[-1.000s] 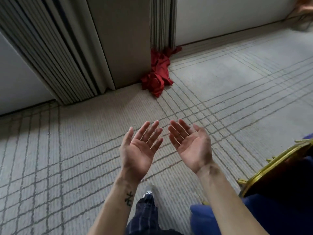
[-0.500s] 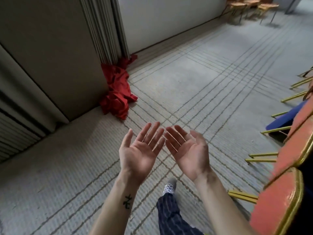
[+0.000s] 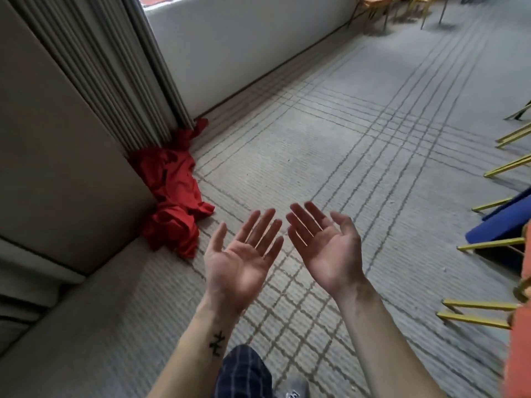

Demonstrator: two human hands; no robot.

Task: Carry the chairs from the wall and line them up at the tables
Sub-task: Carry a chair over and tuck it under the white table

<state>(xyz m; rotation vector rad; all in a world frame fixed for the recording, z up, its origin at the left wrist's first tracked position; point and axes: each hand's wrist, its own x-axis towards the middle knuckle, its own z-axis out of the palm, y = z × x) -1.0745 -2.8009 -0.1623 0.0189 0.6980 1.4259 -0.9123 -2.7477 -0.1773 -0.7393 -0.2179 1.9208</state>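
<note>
My left hand [image 3: 240, 258] and my right hand [image 3: 327, 248] are held out side by side over the carpet, palms up, fingers spread, holding nothing. Several wooden chairs [image 3: 382, 4] stand along the wall at the far top right. At the right edge, gold chair legs [image 3: 482, 313] jut in near an orange padded chair [image 3: 520, 349]. A blue padded seat [image 3: 501, 225] with gold legs lies higher up on that edge. No chair touches either hand.
A crumpled red cloth [image 3: 175, 202] lies on the floor at the foot of a beige folding partition [image 3: 66, 156] on the left. A white wall [image 3: 244, 44] runs behind it. Grey carpet with line patterns [image 3: 359, 145] stretches toward the far chairs.
The view has swung right: the partition and red cloth slid left, and the far chairs and more gold legs came into sight. Both hands kept their palms-up pose.
</note>
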